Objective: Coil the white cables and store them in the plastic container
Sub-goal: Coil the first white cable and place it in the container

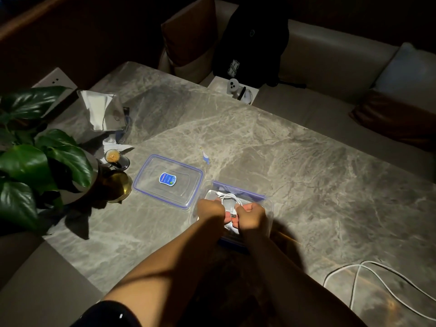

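Head view, left hand [210,208] and right hand [251,214] both closed on coiled white cable [230,198] inside plastic container [267,204], lid [168,181] just left, plant [35,156] beyond, loose cable [377,279] on worktop [283,149].

Marble table [271,147]: container [267,204], lid [151,175], cable [368,274].

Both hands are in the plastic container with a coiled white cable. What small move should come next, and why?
Probably let go of the coiled cable and lift both hands out: the left hand and right hand already hold it inside the container. A second white cable lies uncoiled on the table, and the lid is off.
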### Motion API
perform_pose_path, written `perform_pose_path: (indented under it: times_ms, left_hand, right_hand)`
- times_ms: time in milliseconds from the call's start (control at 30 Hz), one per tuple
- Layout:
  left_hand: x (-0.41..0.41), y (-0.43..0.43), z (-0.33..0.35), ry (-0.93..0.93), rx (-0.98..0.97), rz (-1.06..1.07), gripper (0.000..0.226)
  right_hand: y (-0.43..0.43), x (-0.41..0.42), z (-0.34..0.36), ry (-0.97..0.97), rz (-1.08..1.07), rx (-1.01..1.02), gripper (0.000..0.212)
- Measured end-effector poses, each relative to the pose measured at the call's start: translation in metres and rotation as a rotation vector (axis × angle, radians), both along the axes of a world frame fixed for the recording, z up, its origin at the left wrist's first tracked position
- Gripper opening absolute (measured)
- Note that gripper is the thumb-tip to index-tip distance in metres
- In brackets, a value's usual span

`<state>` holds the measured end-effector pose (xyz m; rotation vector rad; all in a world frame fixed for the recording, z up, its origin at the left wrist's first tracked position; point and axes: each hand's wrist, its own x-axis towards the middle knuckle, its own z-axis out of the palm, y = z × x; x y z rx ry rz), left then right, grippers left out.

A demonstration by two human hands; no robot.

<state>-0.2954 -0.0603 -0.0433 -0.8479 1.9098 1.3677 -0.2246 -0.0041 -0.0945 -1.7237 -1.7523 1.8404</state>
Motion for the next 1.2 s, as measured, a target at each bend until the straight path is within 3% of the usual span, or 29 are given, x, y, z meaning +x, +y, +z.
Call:
perform_pose_path:
  times_ms: [133,300,367,500,800,967,1200]
  left_hand:
    - [-0.002,-0.002,-0.026,0.03,-0.031,0.003,0.03]
    - [-0.01,-0.008,-0.123,0.029,-0.139,-0.027,0.049]
    - [-0.006,-0.008,-0.092,0.022,-0.148,-0.054,0.052]
    - [-0.001,-0.012,-0.02,0.036,-0.074,-0.068,0.036]
    - [-0.01,-0.021,-0.015,-0.017,0.031,-0.017,0.031]
    - [-0.01,-0.03,-0.022,0.022,0.078,-0.041,0.031]
    - [-0.008,-0.035,-0.023,0.009,0.111,-0.045,0.033]
  right_hand:
    - [0.002,-0.005,0.014,-0.094,0.081,0.078,0.023]
    - [0.004,-0.01,0.008,-0.101,0.118,0.057,0.024]
    - [0.004,-0.01,0.003,-0.098,0.138,0.064,0.025]
    - [0.002,-0.008,0.002,-0.066,0.142,0.075,0.023]
    - [-0.003,-0.008,-0.002,-0.071,0.199,0.092,0.033]
    - [-0.006,-0.01,-0.02,-0.011,0.254,0.073,0.028]
    - [-0.01,-0.009,-0.002,0.098,0.204,0.023,0.039]
